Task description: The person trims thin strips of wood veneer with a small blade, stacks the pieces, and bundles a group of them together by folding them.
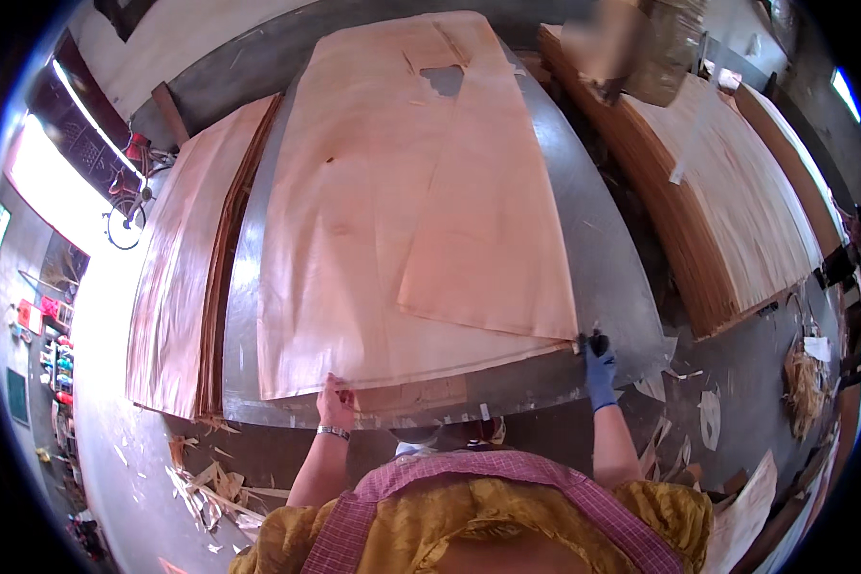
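**Veneer sheet held at its near edge on a grey metal table**

Veneer sheet, pale pinkish-tan, thin and wide (354, 239), lies flat on the grey metal table (622, 287), running away from the person toward the far end. A second, narrower pale veneer strip (493, 230) lies on top of its right half, tapering toward the far end, where a ragged hole shows beside it.

Left hand (335, 402), bare, with a metal wrist bracelet (333, 432), sits at the near edge of the wide sheet; fingers curl over the edge and appear to pinch it, though the fingertips are partly hidden by the wood. Right hand (598, 368), in a blue glove, is at the near right corner of the sheets, fingers closed around a small dark object (598, 342); what that object is cannot be told.

Left of the table: a stack of reddish-brown veneer sheets (187, 277), edges layered, just beside the table's long side. Right of the table: a taller stack of tan veneer (727, 201), well apart across a dark gap. A blurred person stands at the far end of that stack.

Floor near the person carries wood scraps and splinters (206, 488). Person wears a yellow garment with pink checked straps (507, 478).
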The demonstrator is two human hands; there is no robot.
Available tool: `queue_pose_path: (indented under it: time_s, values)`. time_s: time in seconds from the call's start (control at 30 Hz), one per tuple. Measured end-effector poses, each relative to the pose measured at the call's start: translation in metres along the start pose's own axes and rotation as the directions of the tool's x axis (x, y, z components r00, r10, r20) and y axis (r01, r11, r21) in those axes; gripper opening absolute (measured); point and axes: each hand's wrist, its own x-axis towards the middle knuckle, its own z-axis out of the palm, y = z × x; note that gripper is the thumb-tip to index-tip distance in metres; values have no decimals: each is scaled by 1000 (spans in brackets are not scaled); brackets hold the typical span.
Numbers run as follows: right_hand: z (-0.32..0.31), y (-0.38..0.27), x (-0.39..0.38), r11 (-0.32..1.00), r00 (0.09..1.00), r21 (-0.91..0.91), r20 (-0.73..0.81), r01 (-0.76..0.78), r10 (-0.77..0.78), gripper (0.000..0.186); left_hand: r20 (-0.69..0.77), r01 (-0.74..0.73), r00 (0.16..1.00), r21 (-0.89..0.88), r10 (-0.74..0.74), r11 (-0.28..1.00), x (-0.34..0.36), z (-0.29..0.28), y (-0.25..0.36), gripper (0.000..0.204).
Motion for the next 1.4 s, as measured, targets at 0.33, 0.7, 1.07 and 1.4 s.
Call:
queue_pose_path:
  time_s: [0.33,0.7,1.07,1.4]
  values:
    - [-8,9,-15,968,997,-238,-16,76,-82,41,-31,-46,999,-53,44,998,10,19,-17,21]
    - [34,-8,-101,945,910,-166,356,283,-211,35,-42,-3,999,-48,1,999,31,-9,-19,20]
    - [18,-64,-72,829,883,327,294,-453,367,20,-87,-84,993,-31,81,996,33,-7,-14,17]
    - [-166,70,-94,841,972,-541,-202,-6,-124,36,-162,-124,979,-16,120,992,47,-12,-13,21]
